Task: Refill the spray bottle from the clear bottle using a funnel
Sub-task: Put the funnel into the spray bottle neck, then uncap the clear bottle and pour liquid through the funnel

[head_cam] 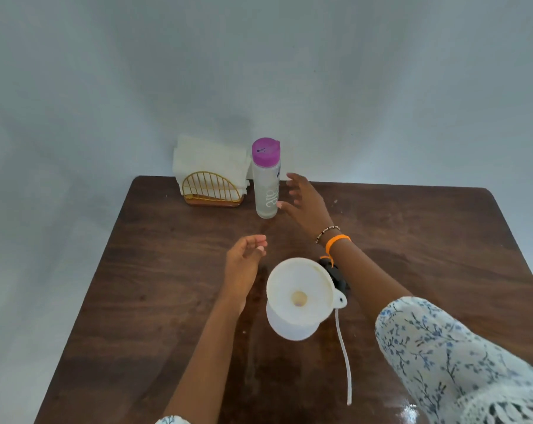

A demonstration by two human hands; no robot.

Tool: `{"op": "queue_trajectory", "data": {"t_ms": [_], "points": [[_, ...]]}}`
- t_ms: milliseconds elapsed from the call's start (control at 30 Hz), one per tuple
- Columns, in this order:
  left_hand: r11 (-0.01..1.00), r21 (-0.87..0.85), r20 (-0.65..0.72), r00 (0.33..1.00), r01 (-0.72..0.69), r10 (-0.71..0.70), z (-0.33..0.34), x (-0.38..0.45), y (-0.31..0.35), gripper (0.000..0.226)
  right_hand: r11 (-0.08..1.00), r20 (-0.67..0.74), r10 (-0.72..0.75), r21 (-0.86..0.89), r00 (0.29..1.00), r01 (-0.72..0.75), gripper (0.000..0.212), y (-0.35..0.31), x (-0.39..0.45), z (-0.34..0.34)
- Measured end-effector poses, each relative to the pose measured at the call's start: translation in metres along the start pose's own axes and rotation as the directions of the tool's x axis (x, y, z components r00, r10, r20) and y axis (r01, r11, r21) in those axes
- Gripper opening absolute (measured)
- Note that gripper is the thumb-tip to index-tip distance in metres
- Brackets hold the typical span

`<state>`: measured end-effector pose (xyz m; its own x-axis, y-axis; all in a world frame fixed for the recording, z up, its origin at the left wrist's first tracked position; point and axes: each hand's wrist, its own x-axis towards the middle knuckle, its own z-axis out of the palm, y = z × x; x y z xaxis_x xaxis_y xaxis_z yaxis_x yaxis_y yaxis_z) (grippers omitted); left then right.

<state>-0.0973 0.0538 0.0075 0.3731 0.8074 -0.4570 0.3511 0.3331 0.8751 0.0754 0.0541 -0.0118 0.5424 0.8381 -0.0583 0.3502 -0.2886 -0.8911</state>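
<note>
A clear bottle (266, 191) with a purple cap stands upright at the back of the wooden table (155, 270). My right hand (303, 201) is spread open just right of it, thumb close to its lower side, not gripping. A white funnel (300, 290) sits in the neck of a white spray bottle (289, 327) near the table's middle. The black spray head (335, 275) with its white dip tube (344, 356) lies on the table right of the funnel. My left hand (245, 258) hovers left of the funnel, fingers loosely curled, holding nothing.
A gold wire napkin holder (211, 189) with white napkins stands at the back, left of the clear bottle, against the pale wall. Bare wood lies left of the funnel and at the right side of the table.
</note>
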Motion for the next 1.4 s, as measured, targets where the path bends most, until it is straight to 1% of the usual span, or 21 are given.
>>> {"op": "queue_trajectory", "data": {"t_ms": [67,133,200,333,433,600,700,833,900,967,1067,1133,1200,1333,1400], "points": [[1.000,0.006,0.003,1.000,-0.002,0.002,0.001,0.006,0.002,0.020,0.998,0.028,-0.054,-0.038,0.998,0.055,0.072,-0.001,0.012,0.005],[1.000,0.005,0.004,1.000,0.017,-0.017,0.000,0.011,0.003,0.019,0.993,0.053,-0.093,-0.067,0.994,0.096,0.073,-0.003,0.021,0.014],[0.999,0.002,0.014,0.999,0.039,-0.039,-0.001,0.014,0.003,0.017,0.992,0.065,-0.094,-0.078,0.993,0.099,0.068,-0.006,0.026,0.022],[0.999,-0.017,0.035,0.998,0.047,-0.046,-0.006,0.014,0.005,0.015,0.992,0.003,-0.098,-0.077,0.995,0.098,0.053,-0.009,0.030,0.025],[0.999,-0.015,0.047,0.998,0.035,-0.034,-0.009,0.010,0.010,0.014,0.988,0.001,-0.113,-0.106,0.994,0.113,0.051,-0.006,0.025,0.019],[0.999,0.010,0.047,0.997,-0.053,0.053,-0.015,-0.002,0.025,0.021,0.993,-0.012,-0.110,-0.049,0.994,0.109,0.050,-0.017,-0.002,-0.004],[0.983,0.041,0.080,0.981,-0.180,0.176,-0.018,-0.013,0.044,0.029,0.989,-0.055,-0.144,0.026,0.988,0.146,0.050,-0.045,-0.022,-0.025],[0.924,0.109,0.152,0.925,-0.366,0.348,-0.015,-0.020,0.078,0.054,0.974,-0.161,-0.206,0.065,0.965,0.218,0.049,-0.092,-0.043,-0.052],[0.871,0.137,0.174,0.877,-0.473,0.449,-0.011,-0.026,0.097,0.064,0.962,-0.219,-0.245,0.067,0.944,0.265,0.046,-0.117,-0.053,-0.065],[0.805,0.162,0.185,0.819,-0.571,0.544,-0.007,-0.035,0.118,0.068,0.953,-0.276,-0.269,0.067,0.923,0.297,0.042,-0.141,-0.064,-0.076],[0.743,0.108,0.175,0.749,-0.660,0.639,-0.002,-0.056,0.142,0.070,0.943,-0.377,-0.284,0.054,0.882,0.327,0.039,-0.173,-0.081,-0.091],[0.724,0.064,0.152,0.723,-0.687,0.674,0.002,-0.070,0.154,0.070,0.935,-0.434,-0.299,0.044,0.850,0.352,0.036,-0.192,-0.092,-0.099],[0.694,0.049,0.104,0.695,-0.718,0.711,0.005,-0.086,0.163,0.066,0.924,-0.471,-0.317,0.043,0.823,0.380,0.035,-0.207,-0.104,-0.105],[0.638,0.066,-0.007,0.639,-0.767,0.769,0.006,-0.110,0.172,0.056,0.920,-0.498,-0.323,0.033,0.804,0.390,0.048,-0.231,-0.123,-0.115],[0.616,0.103,-0.027,0.617,-0.781,0.786,0.005,-0.120,0.174,0.055,0.909,-0.556,-0.308,0.067,0.772,0.411,0.058,-0.247,-0.129,-0.125]]}}
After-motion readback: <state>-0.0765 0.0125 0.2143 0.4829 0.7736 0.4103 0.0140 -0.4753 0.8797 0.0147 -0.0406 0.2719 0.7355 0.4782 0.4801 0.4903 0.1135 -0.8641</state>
